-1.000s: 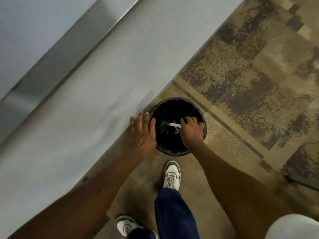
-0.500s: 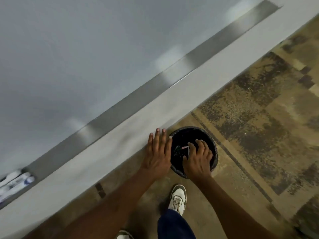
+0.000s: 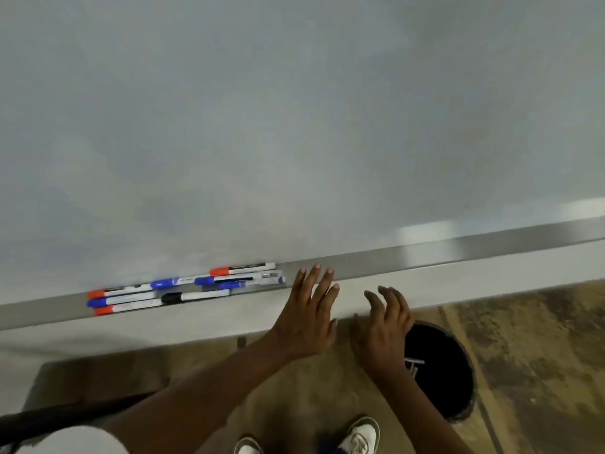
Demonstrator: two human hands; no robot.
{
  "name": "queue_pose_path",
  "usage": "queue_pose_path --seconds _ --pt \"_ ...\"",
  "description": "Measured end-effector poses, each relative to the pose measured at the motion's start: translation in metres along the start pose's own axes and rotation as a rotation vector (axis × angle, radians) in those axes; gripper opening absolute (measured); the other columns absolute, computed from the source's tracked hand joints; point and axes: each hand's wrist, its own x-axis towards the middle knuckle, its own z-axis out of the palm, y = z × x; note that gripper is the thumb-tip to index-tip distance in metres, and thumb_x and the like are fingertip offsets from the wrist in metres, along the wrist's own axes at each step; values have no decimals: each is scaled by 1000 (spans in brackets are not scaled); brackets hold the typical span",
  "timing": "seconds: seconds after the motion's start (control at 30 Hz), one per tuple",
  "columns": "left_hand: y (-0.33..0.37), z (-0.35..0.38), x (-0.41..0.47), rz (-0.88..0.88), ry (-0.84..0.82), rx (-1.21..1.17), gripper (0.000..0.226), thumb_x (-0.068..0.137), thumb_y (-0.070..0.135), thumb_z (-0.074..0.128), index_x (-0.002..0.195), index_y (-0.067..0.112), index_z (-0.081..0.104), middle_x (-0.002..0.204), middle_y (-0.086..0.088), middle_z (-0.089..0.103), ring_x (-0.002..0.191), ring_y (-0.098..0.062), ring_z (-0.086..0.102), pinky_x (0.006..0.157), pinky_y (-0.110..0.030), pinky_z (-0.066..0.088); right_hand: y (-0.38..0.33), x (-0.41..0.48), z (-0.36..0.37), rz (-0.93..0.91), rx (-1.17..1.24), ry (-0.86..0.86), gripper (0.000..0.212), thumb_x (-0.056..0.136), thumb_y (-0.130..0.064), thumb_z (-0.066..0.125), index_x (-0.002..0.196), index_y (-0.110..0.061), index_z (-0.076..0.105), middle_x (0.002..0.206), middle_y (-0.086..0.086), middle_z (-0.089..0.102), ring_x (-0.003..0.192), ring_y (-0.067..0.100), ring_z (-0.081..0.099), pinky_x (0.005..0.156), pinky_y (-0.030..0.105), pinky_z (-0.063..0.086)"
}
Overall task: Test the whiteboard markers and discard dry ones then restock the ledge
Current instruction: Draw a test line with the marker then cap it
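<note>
Hovering empty, left hand (image 3: 309, 322) fingers wide, right hand (image 3: 381, 335) fingers loosely bent, part-covering bin (image 3: 442, 385) at its 4 o'clock, contents unclear, blurry markers (image 3: 183, 291) 9 o'clock of left hand.

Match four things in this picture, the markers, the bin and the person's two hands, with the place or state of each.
Things:
1 markers
2 bin
3 left hand
4 right hand

Places or states:
A standing on the floor
B empty, spread out straight
C lying on the ledge
D empty, loosely curled

Pairs: 1-C, 2-A, 3-B, 4-D
</note>
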Motion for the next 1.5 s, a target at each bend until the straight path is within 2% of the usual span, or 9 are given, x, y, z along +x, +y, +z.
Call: queue_pose_path --seconds 0.13,0.33,0.47,0.67,0.8,1.13,1.3,1.43,1.5 --pt "-61 -45 -46 -146 29 34 69 74 37 68 131 9 42 146 -17 40 139 -36 25 112 -56 18 -73 18 14 -164 -32 -62 44 83 -38 54 122 -18 46 132 13 51 128 33 35 98 50 34" --pt "-152 -85 -126 -335 -10 168 48 80 38 56 114 5 65 133 -16 56 130 -37 43 111 -59 22 -171 24 47 -389 -92 -145 43 76 -24 75 116 -16 59 120 9 62 120 31 44 93 50 41" --pt "-198 -100 -177 -434 -19 175 47 79 36 58 111 3 67 124 -16 62 121 -36 52 105 -59 35 -220 25 74 -449 -130 -199 50 67 -5 79 113 -15 63 114 7 64 116 30 46 89 49 42" --pt "-249 -102 -236 -489 -18 152 47 82 31 48 112 -2 63 115 -22 63 111 -38 57 102 -58 38 -264 31 102 -356 -312 -252 43 62 -5 77 103 -11 65 98 10 67 102 35 54 83 47 40" --pt "-263 -105 -249 -485 -20 153 46 83 31 48 109 -2 65 114 -22 64 111 -36 58 103 -57 37 -263 30 114 -347 -470 -323 36 66 -8 75 100 -7 65 94 13 65 95 36 53 83 48 40" --pt "-258 -116 -225 -352 84 122 35 80 24 59 105 1 66 108 -17 64 104 -30 58 104 -54 38 -261 39 116 -555 -579 -229 25 62 -4 80 83 -3 67 81 17 60 82 37 52 71 47 45" --pt "-239 -136 -202 -343 117 49 38 73 24 71 106 6 65 106 -13 66 96 -27 63 89 -42 52 -280 33 95 -590 -395 -105 33 61 -10 83 90 -6 68 96 18 63 95 38 59 77 49 48" --pt "-222 -162 -172 -251 119 90 57 64 28 83 113 7 63 111 -12 66 97 -26 65 86 -39 53 -313 27 63 -673 -250 -56 39 56 -14 87 90 -13 68 94 11 68 81 26 66 81 52 48" --pt "-219 -180 -157 -154 119 188 72 63 27 84 124 5 51 115 -13 65 102 -28 63 88 -41 53 -331 30 41 -731 -200 -14 42 52 -20 89 88 -15 68 90 6 69 78 22 66 82 50 48"
